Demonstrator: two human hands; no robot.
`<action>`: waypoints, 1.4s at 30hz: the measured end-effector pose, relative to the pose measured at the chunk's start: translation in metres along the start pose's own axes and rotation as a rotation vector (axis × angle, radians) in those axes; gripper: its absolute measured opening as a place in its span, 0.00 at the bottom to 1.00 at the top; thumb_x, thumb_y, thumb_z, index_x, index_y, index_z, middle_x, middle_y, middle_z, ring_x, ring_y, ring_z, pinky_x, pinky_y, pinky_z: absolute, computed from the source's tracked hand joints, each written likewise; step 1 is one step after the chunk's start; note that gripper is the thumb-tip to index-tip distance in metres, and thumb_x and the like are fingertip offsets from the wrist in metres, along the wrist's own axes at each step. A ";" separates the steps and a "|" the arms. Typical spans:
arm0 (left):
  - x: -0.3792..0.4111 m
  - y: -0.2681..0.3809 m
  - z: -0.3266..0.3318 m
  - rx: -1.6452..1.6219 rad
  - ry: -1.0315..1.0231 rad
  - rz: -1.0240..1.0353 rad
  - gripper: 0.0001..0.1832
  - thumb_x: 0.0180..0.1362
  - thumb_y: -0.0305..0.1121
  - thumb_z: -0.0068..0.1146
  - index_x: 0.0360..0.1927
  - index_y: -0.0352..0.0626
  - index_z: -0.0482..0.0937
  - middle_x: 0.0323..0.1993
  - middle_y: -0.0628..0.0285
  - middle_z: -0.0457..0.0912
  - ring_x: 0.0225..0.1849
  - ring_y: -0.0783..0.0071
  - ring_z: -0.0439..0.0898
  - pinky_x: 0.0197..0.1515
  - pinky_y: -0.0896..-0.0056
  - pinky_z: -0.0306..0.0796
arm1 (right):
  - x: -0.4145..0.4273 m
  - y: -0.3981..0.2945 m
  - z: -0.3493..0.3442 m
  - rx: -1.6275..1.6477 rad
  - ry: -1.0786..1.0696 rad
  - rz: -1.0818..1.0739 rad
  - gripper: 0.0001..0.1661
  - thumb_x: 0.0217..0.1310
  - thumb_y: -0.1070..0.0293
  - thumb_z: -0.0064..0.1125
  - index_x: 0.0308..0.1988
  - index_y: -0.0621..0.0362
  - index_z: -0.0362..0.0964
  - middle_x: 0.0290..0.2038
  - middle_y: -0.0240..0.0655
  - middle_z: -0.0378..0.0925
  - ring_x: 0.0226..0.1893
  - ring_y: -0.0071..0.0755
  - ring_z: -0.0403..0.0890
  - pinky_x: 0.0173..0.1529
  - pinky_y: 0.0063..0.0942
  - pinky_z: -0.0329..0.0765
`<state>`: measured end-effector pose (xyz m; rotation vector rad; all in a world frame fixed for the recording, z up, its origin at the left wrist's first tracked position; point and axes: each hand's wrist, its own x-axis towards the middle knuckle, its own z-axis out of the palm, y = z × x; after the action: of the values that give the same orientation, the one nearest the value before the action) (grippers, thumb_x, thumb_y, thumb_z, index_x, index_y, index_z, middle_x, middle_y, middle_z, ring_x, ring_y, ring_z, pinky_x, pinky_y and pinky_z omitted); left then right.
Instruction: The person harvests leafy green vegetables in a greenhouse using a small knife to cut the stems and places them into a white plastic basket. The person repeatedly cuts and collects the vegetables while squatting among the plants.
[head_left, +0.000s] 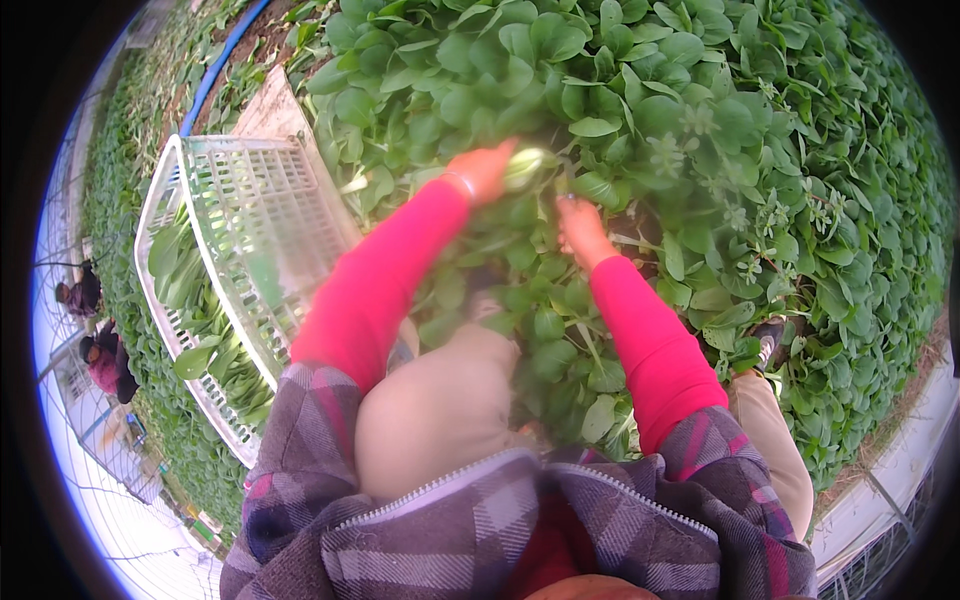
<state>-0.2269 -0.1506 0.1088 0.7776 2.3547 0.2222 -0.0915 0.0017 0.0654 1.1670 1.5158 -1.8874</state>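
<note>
My left hand (482, 171) is closed around the pale stems of a leafy green plant (527, 168), blurred, with the stem base pointing right. Just right of it, my right hand (581, 229) is curled with its knuckles up; a thin tool (568, 166), blurred, seems to extend from it towards the plants, and its kind cannot be told. Dense leafy greens (555, 45) grow around both hands. Left of my left arm, a white plastic crate (247, 180) lies tilted, with harvested greens (225, 330) inside.
A blue hose (217, 67) runs over soil at the upper left, near a pale board (277, 109). Two people (105, 367) crouch among plants at the far left. My knee (439, 405) is bent below my left arm, and my shoe (768, 341) stands among the greens at right.
</note>
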 end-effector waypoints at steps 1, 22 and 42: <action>-0.001 -0.001 0.001 -0.001 0.007 -0.001 0.39 0.47 0.26 0.52 0.66 0.46 0.54 0.37 0.43 0.79 0.39 0.48 0.79 0.42 0.55 0.71 | 0.003 0.003 0.002 0.001 -0.001 0.009 0.17 0.62 0.53 0.48 0.39 0.55 0.64 0.22 0.29 0.65 0.13 0.24 0.65 0.15 0.24 0.63; 0.006 -0.020 0.017 -0.187 0.064 -0.052 0.38 0.42 0.30 0.61 0.60 0.41 0.61 0.37 0.43 0.79 0.40 0.49 0.79 0.44 0.58 0.72 | 0.025 0.019 0.007 -0.121 -0.039 0.009 0.20 0.61 0.52 0.45 0.42 0.57 0.64 0.21 0.35 0.67 0.13 0.29 0.66 0.16 0.28 0.66; -0.006 -0.020 0.026 -0.174 0.094 -0.062 0.25 0.43 0.31 0.61 0.47 0.37 0.70 0.32 0.42 0.79 0.38 0.46 0.78 0.42 0.56 0.72 | 0.053 0.018 0.013 -0.325 -0.197 0.108 0.23 0.63 0.50 0.39 0.47 0.56 0.61 0.18 0.35 0.64 0.12 0.29 0.64 0.13 0.30 0.63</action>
<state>-0.2167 -0.1711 0.0849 0.6211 2.4043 0.4395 -0.1109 -0.0072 0.0120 0.8714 1.5440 -1.5616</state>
